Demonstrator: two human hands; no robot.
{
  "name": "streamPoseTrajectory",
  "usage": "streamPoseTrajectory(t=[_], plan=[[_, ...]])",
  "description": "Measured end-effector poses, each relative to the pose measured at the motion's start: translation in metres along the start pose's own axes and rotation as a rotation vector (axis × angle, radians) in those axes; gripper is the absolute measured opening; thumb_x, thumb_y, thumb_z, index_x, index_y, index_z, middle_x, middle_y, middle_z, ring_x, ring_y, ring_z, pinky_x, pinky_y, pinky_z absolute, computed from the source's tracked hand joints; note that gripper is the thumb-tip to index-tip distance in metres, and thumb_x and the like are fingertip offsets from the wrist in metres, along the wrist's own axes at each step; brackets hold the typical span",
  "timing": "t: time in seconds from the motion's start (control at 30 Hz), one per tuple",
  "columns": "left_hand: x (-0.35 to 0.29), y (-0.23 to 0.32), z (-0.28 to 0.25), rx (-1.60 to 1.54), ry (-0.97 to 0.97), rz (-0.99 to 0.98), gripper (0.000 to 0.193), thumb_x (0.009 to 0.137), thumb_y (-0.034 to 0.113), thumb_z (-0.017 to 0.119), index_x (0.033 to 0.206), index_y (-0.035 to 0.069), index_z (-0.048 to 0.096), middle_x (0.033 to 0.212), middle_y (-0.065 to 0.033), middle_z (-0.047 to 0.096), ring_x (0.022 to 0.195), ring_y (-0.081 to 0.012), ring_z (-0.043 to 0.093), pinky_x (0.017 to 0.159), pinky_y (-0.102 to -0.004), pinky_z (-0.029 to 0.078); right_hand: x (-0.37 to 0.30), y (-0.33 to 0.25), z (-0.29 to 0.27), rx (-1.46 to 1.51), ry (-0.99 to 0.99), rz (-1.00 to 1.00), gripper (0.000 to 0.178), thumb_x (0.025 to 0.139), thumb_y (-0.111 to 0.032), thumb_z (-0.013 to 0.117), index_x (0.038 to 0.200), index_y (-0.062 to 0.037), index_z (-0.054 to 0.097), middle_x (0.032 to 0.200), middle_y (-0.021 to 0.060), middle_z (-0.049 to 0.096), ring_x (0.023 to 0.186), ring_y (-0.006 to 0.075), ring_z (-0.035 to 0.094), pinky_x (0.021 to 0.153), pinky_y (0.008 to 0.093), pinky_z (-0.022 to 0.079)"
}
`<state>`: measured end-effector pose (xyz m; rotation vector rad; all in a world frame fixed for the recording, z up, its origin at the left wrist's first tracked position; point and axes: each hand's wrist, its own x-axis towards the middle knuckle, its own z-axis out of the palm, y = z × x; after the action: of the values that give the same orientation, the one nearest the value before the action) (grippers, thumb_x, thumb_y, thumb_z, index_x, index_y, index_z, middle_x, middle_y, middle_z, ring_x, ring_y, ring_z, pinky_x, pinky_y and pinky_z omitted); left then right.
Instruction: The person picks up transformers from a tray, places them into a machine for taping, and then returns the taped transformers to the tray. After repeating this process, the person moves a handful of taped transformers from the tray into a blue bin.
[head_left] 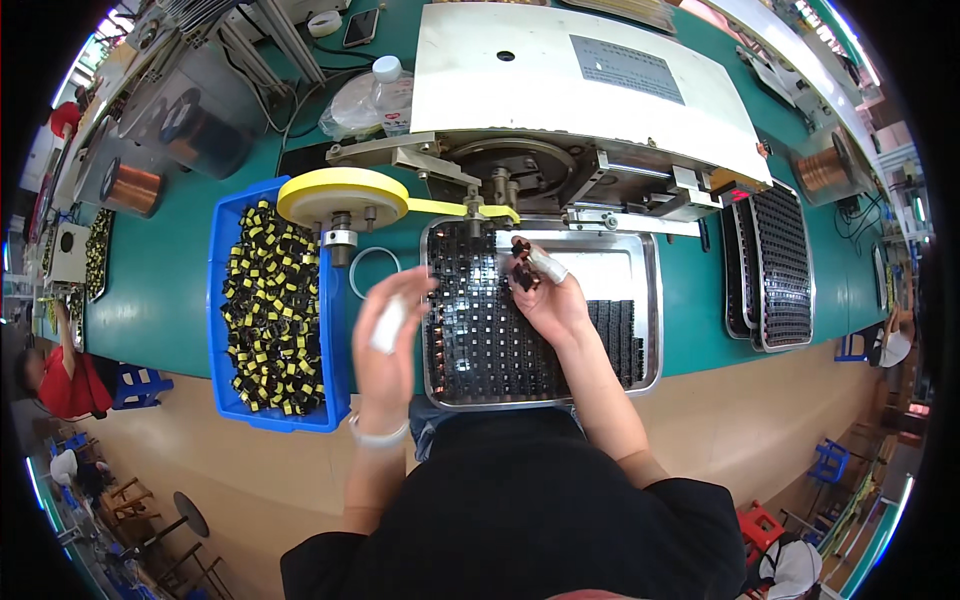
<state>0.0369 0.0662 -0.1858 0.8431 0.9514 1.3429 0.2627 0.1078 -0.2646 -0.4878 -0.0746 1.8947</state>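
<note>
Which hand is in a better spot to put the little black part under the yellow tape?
Probably the right hand: it pinches small black parts just below the yellow tape. The left hand is lower and blurred.

The green table (pixel 160 290) carries a blue bin (pixel 222 300), a steel tray (pixel 650 300), a taping machine (pixel 560 90), a bottle (pixel 390 95) and copper spools (pixel 130 185).

Small black components (pixel 523 272) pinched upright above steel tray (pixel 648 300) (rows filled).
</note>
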Motion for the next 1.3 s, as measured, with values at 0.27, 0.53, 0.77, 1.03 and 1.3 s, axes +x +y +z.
streamPoseTrajectory(t=[0.27, 0.53, 0.77, 1.03, 1.3], plan=[[0.074, -0.071, 0.047, -0.470, -0.109, -0.473, 0.035, 0.099, 0.026, 0.051, 0.124, 0.001, 0.052, 0.122, -0.0137, 0.060, 0.114, -0.0241, 0.057, 0.097, -0.0358, 0.044, -0.021, -0.006, 0.010, -0.239, 0.060, -0.156, 0.034, 0.093, -0.017, 0.059, 0.125, -0.0059, 0.055, 0.093, 0.0022, 0.061, 0.068, 0.0089, 0.053, 0.057, 0.0206, 0.042], [0.077, -0.083, 0.037, -0.959, -0.191, -0.672, 0.028, 0.097, 0.014, 0.055, 0.120, -0.003, 0.052, 0.119, -0.0139, 0.057, 0.108, -0.0250, 0.056, 0.096, -0.0350, 0.048, -0.025, -0.002, 0.036, -0.922, 0.264, -0.555, 0.035, 0.086, -0.002, 0.066, 0.121, -0.0026, 0.060, 0.105, 0.0048, 0.066, 0.075, 0.0036, 0.056, 0.061, 0.0178, 0.044], [0.030, -0.065, -0.009, -0.970, -0.128, -0.603, 0.017, 0.097, 0.014, 0.055, 0.112, 0.005, 0.058, 0.114, -0.0130, 0.057, 0.103, -0.0241, 0.056, 0.088, -0.0342, 0.050, 0.001, 0.011, 0.052, -1.410, 0.158, -0.882, 0.033, 0.079, 0.005, 0.068, 0.110, -0.0058, 0.070, 0.097, 0.0042, 0.068, 0.071, 0.0053, 0.055, 0.058, 0.0206, 0.041], [0.010, -0.054, -0.032, -0.897, -0.067, -0.518, 0.020, 0.097, 0.015, 0.054, 0.115, 0.006, 0.055, 0.119, -0.0108, 0.056, 0.105, -0.0228, 0.055, 0.087, -0.0321, 0.048, 0.022, 0.017, 0.044, -1.630, 0.135, -1.217, 0.028, 0.077, 0.007, 0.068, 0.104, -0.0007, 0.067, 0.099, 0.0126, 0.067, 0.080, 0.0202, 0.065, 0.062, 0.0254, 0.049], [0.012, -0.049, -0.024, -0.832, -0.168, -0.450, 0.019, 0.097, 0.015, 0.054, 0.114, 0.005, 0.056, 0.119, -0.0107, 0.055, 0.106, -0.0217, 0.054, 0.085, -0.0303, 0.047, 0.017, 0.019, 0.050, -1.324, 0.334, -0.768, 0.037, 0.084, 0.001, 0.068, 0.118, 0.0008, 0.056, 0.096, 0.0084, 0.065, 0.070, 0.0105, 0.059, 0.061, 0.0231, 0.048]])
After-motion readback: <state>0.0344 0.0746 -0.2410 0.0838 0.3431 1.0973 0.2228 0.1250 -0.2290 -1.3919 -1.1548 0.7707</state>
